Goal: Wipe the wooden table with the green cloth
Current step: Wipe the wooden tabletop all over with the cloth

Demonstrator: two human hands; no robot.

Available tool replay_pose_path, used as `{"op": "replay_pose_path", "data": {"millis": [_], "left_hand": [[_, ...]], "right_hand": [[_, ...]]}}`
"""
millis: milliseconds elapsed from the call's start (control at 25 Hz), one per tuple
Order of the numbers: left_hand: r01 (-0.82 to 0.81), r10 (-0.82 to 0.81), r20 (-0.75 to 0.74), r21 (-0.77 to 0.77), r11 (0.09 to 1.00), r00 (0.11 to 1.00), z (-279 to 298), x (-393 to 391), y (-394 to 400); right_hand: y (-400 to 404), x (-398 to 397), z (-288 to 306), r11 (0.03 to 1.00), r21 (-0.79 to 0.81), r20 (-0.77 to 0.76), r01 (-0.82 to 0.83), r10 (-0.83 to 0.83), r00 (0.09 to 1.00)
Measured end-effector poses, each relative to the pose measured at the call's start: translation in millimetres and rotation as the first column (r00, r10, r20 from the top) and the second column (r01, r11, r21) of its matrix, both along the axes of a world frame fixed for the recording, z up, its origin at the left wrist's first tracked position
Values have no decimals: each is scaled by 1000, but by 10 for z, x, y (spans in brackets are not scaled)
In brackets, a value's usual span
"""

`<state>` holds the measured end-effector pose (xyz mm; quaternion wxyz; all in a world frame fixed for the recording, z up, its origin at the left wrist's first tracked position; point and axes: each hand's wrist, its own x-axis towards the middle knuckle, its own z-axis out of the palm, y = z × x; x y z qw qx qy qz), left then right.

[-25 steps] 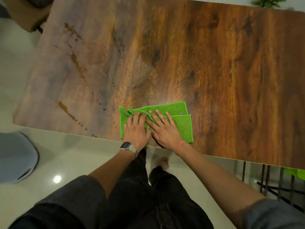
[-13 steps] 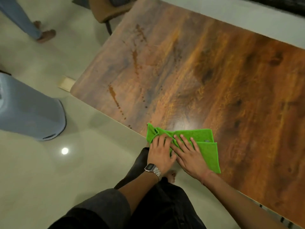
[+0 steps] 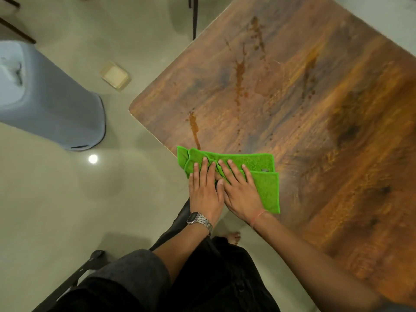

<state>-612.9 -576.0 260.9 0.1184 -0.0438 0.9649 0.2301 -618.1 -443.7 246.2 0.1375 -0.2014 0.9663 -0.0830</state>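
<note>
The folded green cloth (image 3: 261, 174) lies on the wooden table (image 3: 315, 136) at its near edge, close to the left corner. My left hand (image 3: 206, 190), with a metal watch on the wrist, and my right hand (image 3: 240, 190) press flat on the cloth side by side, fingers spread and pointing away from me. Brown spill streaks (image 3: 238, 75) and droplets run across the tabletop just beyond the cloth; the nearest streak (image 3: 194, 129) ends at the cloth's far edge.
A grey bin (image 3: 51, 97) stands on the pale tiled floor to the left of the table. A small beige square object (image 3: 116, 77) lies on the floor near the table's left corner. Dark chair legs (image 3: 195, 16) show at the top. My legs and foot are below.
Both hands have pushed the cloth leftwards along the near edge towards the table corner and the spill streaks. The view has swung left, bringing in the bin and the floor.
</note>
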Motion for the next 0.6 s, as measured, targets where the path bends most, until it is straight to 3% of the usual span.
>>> {"op": "replay_pose_path", "data": {"millis": [400,600], "left_hand": [[-198,194,-49,-81,977,980,-107,-1485,-980],[-226,219,-84,-87,970,972,-144,-1879,-1230]], "right_hand": [[-1061,-1693,-1,988,-34,11,-149,149,989],[-1319,-2112,38,988,2,2,-156,156,988]]}}
